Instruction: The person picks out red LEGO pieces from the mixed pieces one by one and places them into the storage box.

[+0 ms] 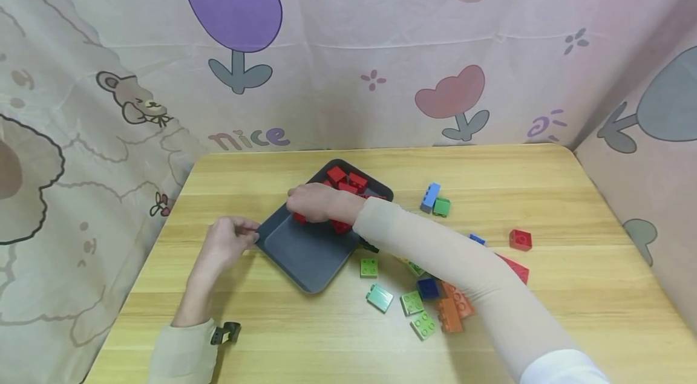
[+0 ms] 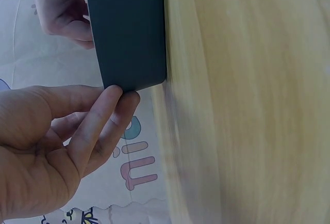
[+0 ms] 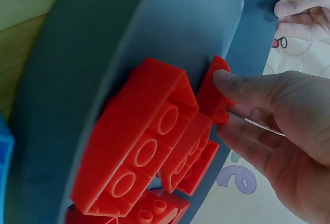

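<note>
A dark grey tray lies slanted on the table, with several red bricks toward its far end. At the tray's left corner, my left hand pinches the rim between thumb and fingers; the left wrist view shows its fingertips at that corner. My right hand reaches over the tray and holds a small red brick between thumb and fingers, close to the tray wall. Beside it in the right wrist view lies a longer red brick, hollow underside showing. The right sleeve hides part of the tray's right side.
Right of the tray lie loose bricks: light green, teal, dark blue and orange. Farther back are a blue brick and a green one. A red brick sits at the right. A printed curtain hangs behind the table.
</note>
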Action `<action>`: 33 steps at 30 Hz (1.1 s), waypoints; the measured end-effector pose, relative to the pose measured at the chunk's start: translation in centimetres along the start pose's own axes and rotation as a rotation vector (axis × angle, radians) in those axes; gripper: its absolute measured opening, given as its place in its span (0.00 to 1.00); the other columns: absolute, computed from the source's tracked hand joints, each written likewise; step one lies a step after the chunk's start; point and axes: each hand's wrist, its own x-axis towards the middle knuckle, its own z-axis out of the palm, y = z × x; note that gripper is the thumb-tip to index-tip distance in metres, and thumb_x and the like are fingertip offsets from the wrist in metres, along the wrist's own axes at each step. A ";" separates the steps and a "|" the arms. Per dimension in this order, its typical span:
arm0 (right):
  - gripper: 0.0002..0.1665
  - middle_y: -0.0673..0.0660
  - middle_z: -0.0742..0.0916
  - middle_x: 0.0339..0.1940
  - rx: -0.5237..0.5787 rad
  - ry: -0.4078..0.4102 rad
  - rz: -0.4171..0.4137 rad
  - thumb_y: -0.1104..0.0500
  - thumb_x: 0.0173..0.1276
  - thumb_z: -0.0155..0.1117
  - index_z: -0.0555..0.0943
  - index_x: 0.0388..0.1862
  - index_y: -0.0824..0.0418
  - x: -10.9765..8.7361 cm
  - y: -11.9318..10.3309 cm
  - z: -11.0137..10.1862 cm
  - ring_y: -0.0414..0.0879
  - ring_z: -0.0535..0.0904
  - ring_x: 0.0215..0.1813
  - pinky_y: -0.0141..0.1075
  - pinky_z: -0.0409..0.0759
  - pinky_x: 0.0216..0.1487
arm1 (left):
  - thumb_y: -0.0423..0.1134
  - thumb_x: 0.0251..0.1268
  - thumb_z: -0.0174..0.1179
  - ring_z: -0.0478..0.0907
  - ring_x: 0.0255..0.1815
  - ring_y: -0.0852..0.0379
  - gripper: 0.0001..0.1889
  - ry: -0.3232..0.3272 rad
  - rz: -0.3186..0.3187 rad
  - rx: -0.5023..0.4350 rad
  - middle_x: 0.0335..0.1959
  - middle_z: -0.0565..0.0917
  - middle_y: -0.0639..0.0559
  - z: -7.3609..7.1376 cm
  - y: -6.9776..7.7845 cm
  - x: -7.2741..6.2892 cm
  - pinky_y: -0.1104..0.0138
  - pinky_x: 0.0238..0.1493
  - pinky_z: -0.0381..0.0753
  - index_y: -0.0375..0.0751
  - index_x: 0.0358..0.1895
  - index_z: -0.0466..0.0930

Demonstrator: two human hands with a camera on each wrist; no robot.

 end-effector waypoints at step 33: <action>0.17 0.55 0.88 0.54 -0.068 -0.003 0.029 0.58 0.76 0.66 0.86 0.62 0.52 0.4 0.2 0.2 0.47 0.84 0.51 0.37 0.86 0.55 | 0.28 0.71 0.64 0.90 0.38 0.49 0.11 -0.002 0.011 0.002 0.43 0.90 0.34 0.0 -0.1 0.0 0.62 0.37 0.85 0.26 0.52 0.86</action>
